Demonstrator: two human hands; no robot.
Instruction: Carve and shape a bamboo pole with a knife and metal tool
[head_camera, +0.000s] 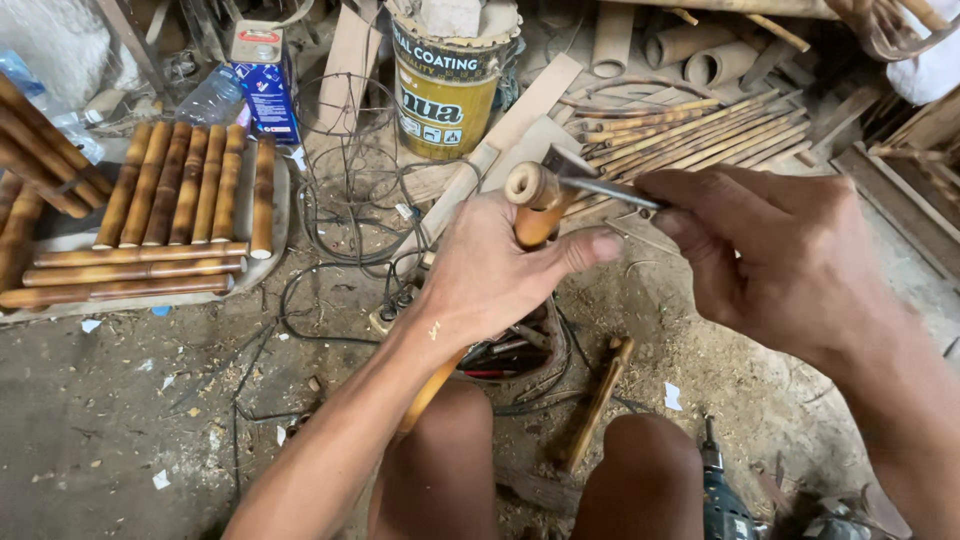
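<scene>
Fingers of the left hand (490, 270) grip the upright bamboo (535, 205); the right hand (770, 255) pinches a chisel (590, 180) against its top from the right.

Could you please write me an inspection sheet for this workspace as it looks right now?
Surface: dirt floor, strewn with shavings and paper scraps.
Job's things: bamboo stick held upright; metal blade set against its top end.
Clutter: tray of bamboo lengths, paint can, blue carton, wire frame, bamboo strips, drill, tool tub.
Grippers: left hand closed around the stick; right hand pinching the blade.
Cables: black cable looping across the floor.
Surroundings: bamboo tubes and wood offcuts at the back; no other person seen.
</scene>
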